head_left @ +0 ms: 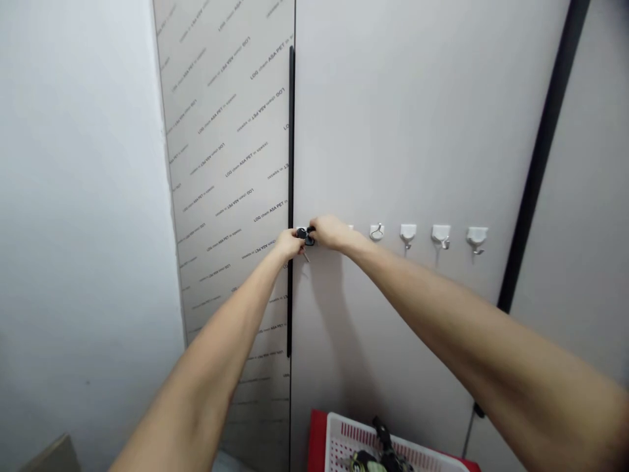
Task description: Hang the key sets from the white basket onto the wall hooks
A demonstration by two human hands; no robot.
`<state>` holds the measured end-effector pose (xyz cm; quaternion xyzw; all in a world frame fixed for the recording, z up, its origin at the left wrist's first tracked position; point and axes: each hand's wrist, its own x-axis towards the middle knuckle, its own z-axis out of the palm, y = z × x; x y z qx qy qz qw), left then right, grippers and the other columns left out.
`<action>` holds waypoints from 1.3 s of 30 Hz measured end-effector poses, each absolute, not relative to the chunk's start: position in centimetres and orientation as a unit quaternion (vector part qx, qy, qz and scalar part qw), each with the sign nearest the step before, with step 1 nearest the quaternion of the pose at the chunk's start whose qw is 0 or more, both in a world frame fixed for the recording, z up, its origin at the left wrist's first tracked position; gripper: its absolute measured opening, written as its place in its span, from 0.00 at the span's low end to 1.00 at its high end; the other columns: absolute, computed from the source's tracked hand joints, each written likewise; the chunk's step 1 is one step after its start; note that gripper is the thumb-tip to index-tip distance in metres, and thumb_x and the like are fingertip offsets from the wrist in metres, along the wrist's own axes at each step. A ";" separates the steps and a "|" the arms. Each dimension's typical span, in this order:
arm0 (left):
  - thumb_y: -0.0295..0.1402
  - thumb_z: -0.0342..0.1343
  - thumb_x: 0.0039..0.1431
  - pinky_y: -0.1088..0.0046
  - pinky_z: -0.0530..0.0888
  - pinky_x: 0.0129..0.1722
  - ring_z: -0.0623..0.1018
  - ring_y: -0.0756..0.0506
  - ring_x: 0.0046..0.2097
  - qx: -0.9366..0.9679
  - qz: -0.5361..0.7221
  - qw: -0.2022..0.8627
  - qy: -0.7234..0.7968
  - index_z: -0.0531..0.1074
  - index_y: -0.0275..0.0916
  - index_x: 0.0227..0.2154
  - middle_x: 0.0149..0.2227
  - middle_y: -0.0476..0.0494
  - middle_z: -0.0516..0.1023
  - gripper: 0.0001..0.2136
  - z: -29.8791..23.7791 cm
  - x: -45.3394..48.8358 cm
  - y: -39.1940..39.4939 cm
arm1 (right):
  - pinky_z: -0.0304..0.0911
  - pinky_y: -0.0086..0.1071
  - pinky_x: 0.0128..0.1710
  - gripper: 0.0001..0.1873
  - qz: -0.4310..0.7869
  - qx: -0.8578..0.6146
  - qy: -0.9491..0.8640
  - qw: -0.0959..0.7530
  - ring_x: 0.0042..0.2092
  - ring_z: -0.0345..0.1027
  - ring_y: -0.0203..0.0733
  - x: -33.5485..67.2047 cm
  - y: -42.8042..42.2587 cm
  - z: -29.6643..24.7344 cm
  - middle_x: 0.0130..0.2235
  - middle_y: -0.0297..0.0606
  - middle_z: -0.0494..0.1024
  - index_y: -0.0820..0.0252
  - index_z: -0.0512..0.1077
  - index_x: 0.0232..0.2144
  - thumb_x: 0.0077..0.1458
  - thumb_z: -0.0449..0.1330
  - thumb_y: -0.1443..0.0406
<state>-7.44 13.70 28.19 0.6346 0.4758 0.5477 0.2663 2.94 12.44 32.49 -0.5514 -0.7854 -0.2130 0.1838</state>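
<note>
Both my arms reach out to a grey cabinet door (403,118). My left hand (288,244) and my right hand (328,231) meet at the leftmost wall hook, fingers pinched round a small black key fob (306,236) with a metal key hanging below it. A row of white adhesive hooks (407,233) runs to the right of my hands along the door. The hook under my fingers is mostly hidden.
A second door (226,164) at the left still carries printed protective film, with a black vertical handle strip (291,196) between the doors. A white wall (73,196) is at the far left. Below stands a white perforated basket (344,442) on something red, holding dark items.
</note>
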 end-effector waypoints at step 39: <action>0.53 0.26 0.43 0.82 0.48 0.12 0.51 0.57 0.10 0.607 0.256 0.748 0.076 0.50 0.35 0.06 0.06 0.52 0.51 0.27 21.0 4.6 1.5 | 0.38 0.22 0.12 0.31 0.663 -0.185 -0.551 0.472 0.12 0.39 0.26 17.6 -2.2 19.9 0.08 0.27 0.45 0.62 0.46 0.06 0.39 0.28 0.43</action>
